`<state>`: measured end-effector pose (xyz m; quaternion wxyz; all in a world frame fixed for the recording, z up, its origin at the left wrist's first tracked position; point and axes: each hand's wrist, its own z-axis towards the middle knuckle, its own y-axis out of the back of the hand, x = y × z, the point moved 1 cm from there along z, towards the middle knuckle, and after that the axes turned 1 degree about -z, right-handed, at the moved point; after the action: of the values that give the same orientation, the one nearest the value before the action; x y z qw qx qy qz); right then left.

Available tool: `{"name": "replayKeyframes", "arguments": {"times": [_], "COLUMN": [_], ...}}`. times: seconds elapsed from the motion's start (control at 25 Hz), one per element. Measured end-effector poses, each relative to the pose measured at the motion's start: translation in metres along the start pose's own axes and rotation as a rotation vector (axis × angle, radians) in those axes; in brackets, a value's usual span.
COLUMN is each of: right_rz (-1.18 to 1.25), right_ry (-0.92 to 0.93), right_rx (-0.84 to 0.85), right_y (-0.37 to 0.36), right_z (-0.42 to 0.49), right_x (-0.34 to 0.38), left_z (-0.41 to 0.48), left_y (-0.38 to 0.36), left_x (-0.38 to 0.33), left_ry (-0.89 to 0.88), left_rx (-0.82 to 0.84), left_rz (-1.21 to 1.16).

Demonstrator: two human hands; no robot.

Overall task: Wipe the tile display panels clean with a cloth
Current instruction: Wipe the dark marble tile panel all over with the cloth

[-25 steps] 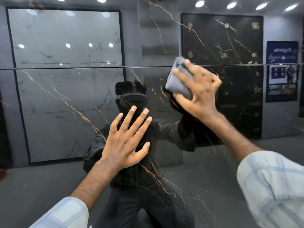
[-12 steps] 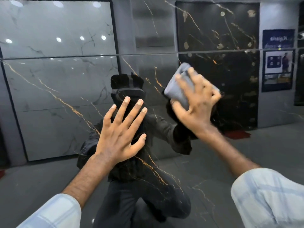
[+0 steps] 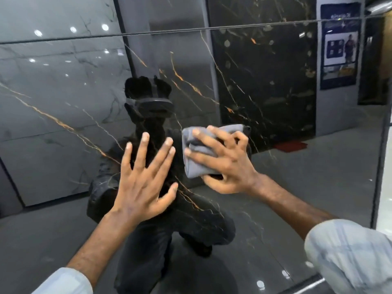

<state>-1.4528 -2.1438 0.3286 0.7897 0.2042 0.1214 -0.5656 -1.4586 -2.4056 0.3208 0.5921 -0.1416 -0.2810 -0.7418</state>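
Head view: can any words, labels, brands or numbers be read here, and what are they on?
Poster, reflected upper right in the panel: a pale header line and smaller print, all too blurred to read.
Cloth: no print or label shows.
Nothing else carries text.

left hand point(image 3: 144, 177) flat, fingers straight and spread, thumb out. right hand point(image 3: 224, 164) just beside it grips a grey cloth point(image 3: 196, 160), fingers arched over it, thumb hooked under its lower edge.
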Motion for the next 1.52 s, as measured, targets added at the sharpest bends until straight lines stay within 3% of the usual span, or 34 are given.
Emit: {"name": "replayKeyframes", "arguments": {"times": [0.04, 0.08, 0.2, 0.24, 0.28, 0.4, 0.44, 0.48, 0.6, 0.64, 0.8, 0.88, 0.92, 1.04, 1.08, 1.12, 1.16, 1.28, 1.4, 1.44, 1.48, 1.52], "right_rz": [0.005, 0.002, -0.014, -0.017, -0.007, 0.045, 0.046, 0.039, 0.000, -0.003, 0.093, 0.066, 0.048, 0.029, 0.025, 0.007, 0.006, 0.056, 0.106, 0.102, 0.097, 0.088], "right_ry": [0.083, 0.032, -0.497, -0.539, -0.466, -0.016, 0.007, -0.070, -0.523, -0.530, 0.045, 0.106, -0.024, -0.823, -0.964, -0.975, -0.874, -0.426, -0.136, -0.152, -0.303, -0.578], "right_rx": [0.032, 0.026, -0.120, -0.146, -0.132, 0.001, 0.021, 0.012, -0.127, -0.139, 0.067, 0.086, 0.053, -0.171, -0.217, -0.203, -0.143, 0.072, 0.181, 0.162, 0.100, -0.011], "right_y": [0.005, 0.005, 0.006, 0.002, -0.003, -0.004, -0.002, -0.001, -0.002, -0.007, -0.019, -0.014, -0.011, -0.008, -0.013, -0.020, -0.028, -0.040, -0.039, -0.037, -0.032, -0.027], "right_z": [-0.002, 0.002, 0.020, 0.019, 0.013, -0.007, -0.007, -0.004, -0.005, -0.014, -0.060, -0.060, -0.057, -0.062, -0.071, -0.085, -0.100, -0.160, -0.187, -0.188, -0.185, -0.181], "right_x": [-0.008, -0.019, -0.018, -0.005, 0.009, 0.023, 0.013, 0.004, 0.010, 0.024, 0.057, 0.026, 0.010, -0.006, 0.010, 0.034, 0.062, 0.127, 0.107, 0.087, 0.065, 0.045], "left_z": [-0.009, -0.013, -0.012, -0.012, -0.013, -0.013, -0.013, -0.013, -0.013, -0.013, -0.015, -0.012, -0.012, -0.026, -0.036, -0.048, -0.061, -0.098, -0.116, -0.117, -0.117, -0.116], "left_y": [-0.002, -0.004, -0.006, -0.005, -0.005, -0.005, -0.005, -0.005, -0.006, -0.006, -0.006, -0.004, -0.002, 0.005, 0.006, 0.005, 0.001, -0.016, -0.027, -0.029, -0.031, -0.032], "left_x": [-0.004, -0.006, -0.007, -0.007, -0.008, -0.006, -0.006, -0.007, -0.006, -0.006, -0.007, -0.006, -0.007, -0.029, -0.043, -0.057, -0.067, -0.077, -0.077, -0.079, -0.081, -0.083], "left_ry": [-0.037, -0.046, -0.011, -0.008, -0.012, -0.015, -0.013, -0.009, -0.006, -0.008, -0.010, -0.010, -0.018, -0.067, -0.076, -0.079, -0.076, -0.092, -0.097, -0.085, -0.073, -0.059], "left_rx": [0.017, 0.022, 0.017, 0.012, 0.007, 0.002, 0.002, 0.001, 0.002, -0.001, 0.009, 0.020, 0.022, 0.031, 0.048, 0.078, 0.112, 0.175, 0.126, 0.100, 0.076, 0.057], "left_rz": [0.011, 0.025, 0.030, 0.026, 0.022, 0.005, 0.008, 0.014, 0.017, 0.010, 0.001, 0.005, -0.005, -0.119, -0.147, -0.162, -0.160, -0.101, -0.097, -0.099, -0.093, -0.084]}}
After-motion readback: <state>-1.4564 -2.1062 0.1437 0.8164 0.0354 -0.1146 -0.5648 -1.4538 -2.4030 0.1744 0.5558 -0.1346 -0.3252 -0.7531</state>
